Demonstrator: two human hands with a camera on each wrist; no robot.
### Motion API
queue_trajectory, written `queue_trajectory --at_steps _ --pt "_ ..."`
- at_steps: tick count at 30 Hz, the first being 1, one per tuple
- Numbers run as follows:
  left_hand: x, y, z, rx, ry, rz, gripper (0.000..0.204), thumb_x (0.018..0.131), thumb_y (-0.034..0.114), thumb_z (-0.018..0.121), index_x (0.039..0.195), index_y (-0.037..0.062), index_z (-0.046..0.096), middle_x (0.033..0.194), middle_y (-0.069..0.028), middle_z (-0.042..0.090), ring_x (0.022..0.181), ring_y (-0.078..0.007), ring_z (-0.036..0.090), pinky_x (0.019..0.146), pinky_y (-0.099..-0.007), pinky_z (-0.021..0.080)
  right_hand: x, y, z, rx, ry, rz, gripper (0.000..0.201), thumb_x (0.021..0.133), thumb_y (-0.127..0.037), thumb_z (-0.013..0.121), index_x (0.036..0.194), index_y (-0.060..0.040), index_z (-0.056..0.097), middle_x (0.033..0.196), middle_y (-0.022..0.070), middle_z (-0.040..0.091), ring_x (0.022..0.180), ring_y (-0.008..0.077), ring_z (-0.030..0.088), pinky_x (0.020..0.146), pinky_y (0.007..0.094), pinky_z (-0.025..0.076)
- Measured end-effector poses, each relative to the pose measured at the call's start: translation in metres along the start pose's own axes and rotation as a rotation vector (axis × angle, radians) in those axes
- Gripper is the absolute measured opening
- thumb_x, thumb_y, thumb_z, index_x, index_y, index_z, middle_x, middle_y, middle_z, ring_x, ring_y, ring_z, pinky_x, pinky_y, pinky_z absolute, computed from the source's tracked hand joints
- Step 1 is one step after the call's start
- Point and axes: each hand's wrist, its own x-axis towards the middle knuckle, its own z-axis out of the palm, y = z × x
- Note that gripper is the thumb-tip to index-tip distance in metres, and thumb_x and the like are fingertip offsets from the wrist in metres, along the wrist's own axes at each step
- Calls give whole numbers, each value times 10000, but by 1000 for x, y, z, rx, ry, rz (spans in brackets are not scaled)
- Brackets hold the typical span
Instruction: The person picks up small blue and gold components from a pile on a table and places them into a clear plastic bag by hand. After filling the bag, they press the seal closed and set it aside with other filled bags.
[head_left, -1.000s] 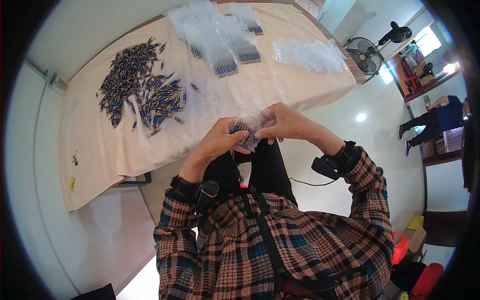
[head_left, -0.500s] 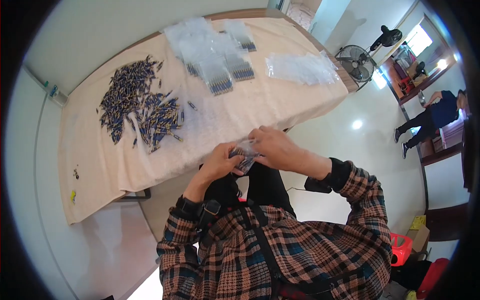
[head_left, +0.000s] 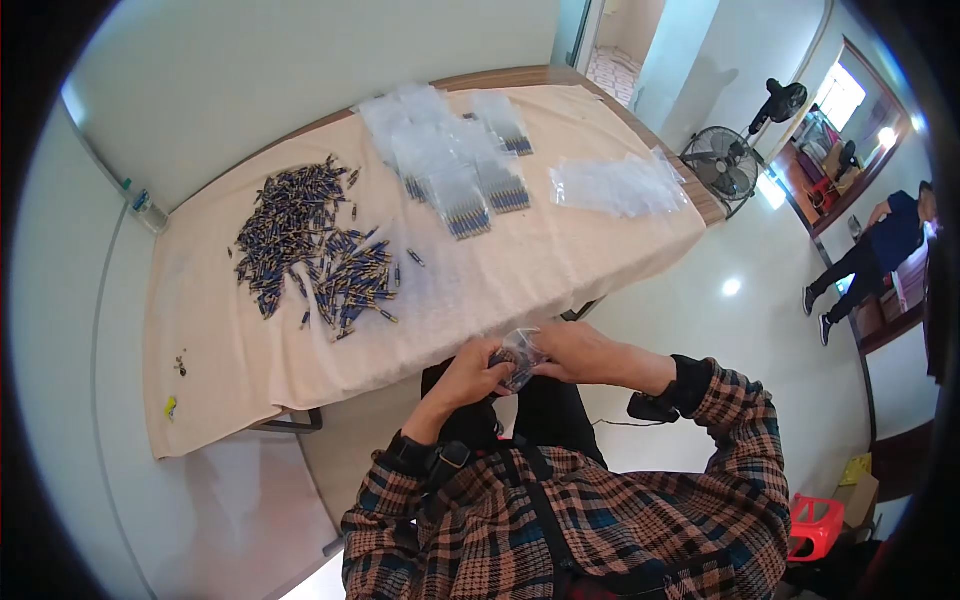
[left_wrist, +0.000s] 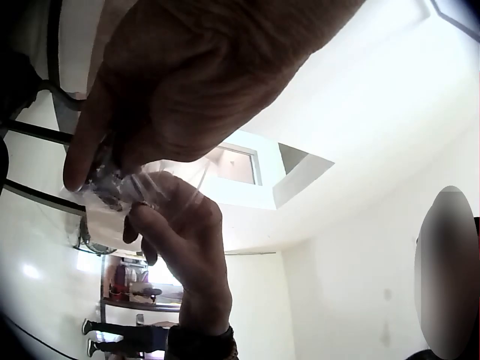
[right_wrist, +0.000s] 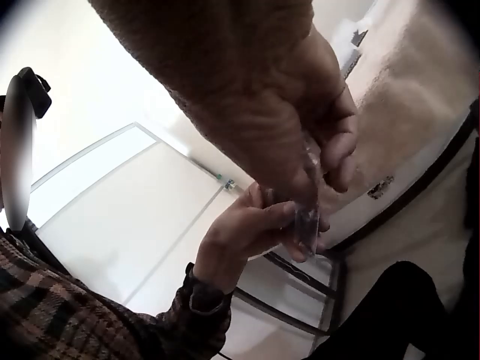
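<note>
Over the lap, at the table's front edge, both hands are on a small clear plastic bag (head_left: 522, 362) with dark blue and brass-coloured pieces inside. My left hand (head_left: 468, 378) grips the filled end, thumb across the front. The right hand (head_left: 585, 355) pinches the other side of the bag between thumb and fingers. In the right wrist view the bag (right_wrist: 307, 231) shows between the left thumb and the right fingers. A large heap of similar thin, cylindrical pieces (head_left: 295, 225) lies on the cloth, and several filled bags (head_left: 465, 220) lie to the right of it.
A beige cloth (head_left: 230, 375) covers the table. Flat clear bags (head_left: 615, 187) lie near its right end. A yellow scrap (head_left: 171, 407) is at the left. Beyond the table are a fan (head_left: 722, 163), a standing person (head_left: 885, 245) and a red stool (head_left: 815, 525).
The right hand has shifted its hold on the bag, turning over it and back to a pinch at its side. The left hand keeps its grip. The head view has tilted up.
</note>
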Motion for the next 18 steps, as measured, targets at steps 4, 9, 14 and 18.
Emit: queue_trajectory --at_steps 4,9,14,18 --pt "-2 -3 0 -60 -15 -13 217 910 9 517 1121 -4 569 989 -67 622 868 -156 624 679 -292 595 -5 5 0 109 -62 41 259 769 -250 679 874 -21 621 900 176 602 854 390 583 720 444 472" --pt "-4 -13 -1 -146 51 26 228 909 17 527 1132 -9 565 985 -64 623 868 -158 623 690 -301 596 -5 1 8 154 189 51 207 748 -227 723 802 -37 658 914 148 600 843 363 587 719 415 472" --pt "-6 -9 0 -159 23 17 216 909 24 531 1119 -16 560 976 -67 621 868 -159 623 696 -307 598 -8 -5 0 178 280 44 189 706 -163 765 788 -32 657 909 128 590 818 334 589 732 394 480" --pt "-8 -2 2 -149 46 4 187 908 26 538 1087 -16 564 962 -72 620 866 -162 626 698 -308 598 -7 1 -11 283 233 72 209 712 -178 740 804 -17 644 896 125 596 800 312 596 718 366 474"
